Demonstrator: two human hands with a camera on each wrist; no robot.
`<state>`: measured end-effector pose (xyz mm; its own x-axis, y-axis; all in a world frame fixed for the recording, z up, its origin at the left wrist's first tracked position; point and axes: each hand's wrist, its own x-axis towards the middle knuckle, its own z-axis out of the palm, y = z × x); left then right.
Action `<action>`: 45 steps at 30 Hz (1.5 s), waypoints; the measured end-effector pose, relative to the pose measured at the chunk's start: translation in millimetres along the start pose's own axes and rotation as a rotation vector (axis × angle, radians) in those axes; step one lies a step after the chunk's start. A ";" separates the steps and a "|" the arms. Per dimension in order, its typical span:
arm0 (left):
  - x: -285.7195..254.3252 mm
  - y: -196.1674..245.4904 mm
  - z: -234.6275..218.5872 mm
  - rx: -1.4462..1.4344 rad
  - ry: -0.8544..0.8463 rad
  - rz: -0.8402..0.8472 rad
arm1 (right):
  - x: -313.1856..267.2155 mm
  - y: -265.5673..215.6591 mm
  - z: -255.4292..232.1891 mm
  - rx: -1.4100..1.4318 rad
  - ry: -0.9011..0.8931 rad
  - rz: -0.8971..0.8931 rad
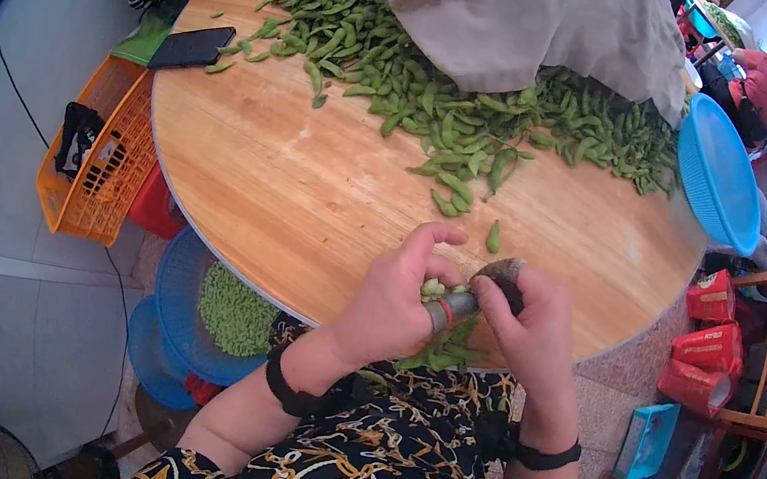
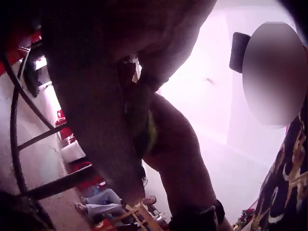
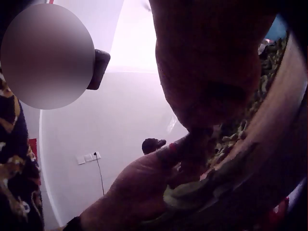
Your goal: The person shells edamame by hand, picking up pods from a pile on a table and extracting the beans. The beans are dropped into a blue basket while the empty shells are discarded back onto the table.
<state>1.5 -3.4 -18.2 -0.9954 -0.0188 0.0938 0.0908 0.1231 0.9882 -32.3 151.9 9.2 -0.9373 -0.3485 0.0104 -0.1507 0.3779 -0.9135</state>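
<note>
My left hand (image 1: 395,292) is over the near edge of the round table, its fingers curled around a few shelled edamame beans (image 1: 433,289). A grey sleeve with a red band (image 1: 450,312) covers its thumb. Close against it is my right hand (image 1: 540,322), with a dark cover (image 1: 502,278) at its bent fingertips; whether these pinch a pod I cannot tell. Edamame pods (image 1: 448,350) lie beneath both hands at the table edge. One loose pod (image 1: 493,237) lies just beyond them. Both wrist views are dark, with the hands close together.
A large heap of pods (image 1: 357,32) covers the far side of the wooden table (image 1: 262,179), partly under a grey cloth (image 1: 541,22). A phone (image 1: 190,47) lies at left, a blue basket (image 1: 719,174) at right. Below left, shelled beans (image 1: 234,311) fill a blue basin.
</note>
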 end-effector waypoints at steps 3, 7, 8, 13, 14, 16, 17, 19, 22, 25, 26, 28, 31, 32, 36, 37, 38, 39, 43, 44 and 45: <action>1.9 1.6 -0.7 0.084 -0.049 -0.029 | -3.8 0.7 0.2 -0.095 0.028 -0.039; 3.8 -5.1 1.5 0.070 -0.048 0.037 | -2.0 6.8 -5.5 -0.050 0.005 0.023; 3.7 -4.3 1.8 0.073 -0.050 0.042 | 0.9 10.8 -6.0 -0.048 0.009 0.021; 0.9 -3.6 2.9 0.135 -0.041 0.002 | 24.5 8.8 -3.5 -0.707 0.133 -0.103; 0.7 -1.1 -1.0 0.163 -0.008 0.022 | 26.9 6.1 3.7 -0.689 0.135 -0.148; 1.5 1.8 1.8 0.147 -0.092 0.058 | 22.0 6.6 6.8 -0.783 0.110 -0.053; 0.8 -4.5 3.5 0.162 -0.102 0.122 | 17.6 9.6 4.0 -0.802 0.114 -0.049; 1.5 -10.5 5.3 0.123 -0.164 0.172 | 15.5 17.1 2.8 -0.716 0.163 -0.130; -2.7 -3.0 4.3 -0.133 -0.242 -0.012 | 12.4 28.0 0.3 0.030 0.144 0.046; -2.3 1.6 1.7 -0.392 -0.209 -0.238 | 7.8 17.0 -9.8 0.432 0.009 0.283; -1.9 2.0 1.2 -0.415 -0.165 -0.246 | 4.7 13.1 -10.9 0.610 -0.054 0.352; 2.2 1.1 1.9 -0.458 -0.106 -0.188 | 2.0 4.9 -8.8 0.677 -0.123 0.385; 1.8 -9.7 2.5 -0.657 -0.034 -0.174 | -2.8 -4.0 2.0 0.757 -0.185 0.410; 2.5 -12.9 0.8 -0.794 -0.010 -0.192 | -2.2 -6.3 4.7 0.775 -0.196 0.373; 2.5 -13.5 -6.1 -0.771 -0.063 -0.097 | -5.5 -9.1 4.8 0.644 -0.289 0.328; 2.2 -12.1 -5.9 -0.773 -0.062 -0.102 | -5.3 -8.1 5.0 0.645 -0.289 0.333; 1.4 -10.1 -4.8 -0.794 -0.072 -0.122 | -5.5 -6.6 5.4 0.618 -0.298 0.325; 2.1 -8.8 -4.4 -0.815 -0.084 -0.137 | -4.8 -6.0 5.4 0.590 -0.306 0.314; 2.7 -19.7 -5.3 -0.858 -0.051 -0.099 | -6.1 -8.5 7.4 0.712 -0.317 0.337; 3.3 -20.1 -5.2 -0.885 -0.020 -0.104 | -6.6 -5.9 6.5 0.735 -0.340 0.337; 3.4 -20.1 -4.8 -0.911 0.010 -0.109 | -7.3 -4.4 5.7 0.758 -0.363 0.337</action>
<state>-3.6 -10.8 -37.2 -0.9999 0.0066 -0.0091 -0.0111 -0.7097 0.7044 -23.0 147.9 10.8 -0.7183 -0.6190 -0.3176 0.4813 -0.1126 -0.8693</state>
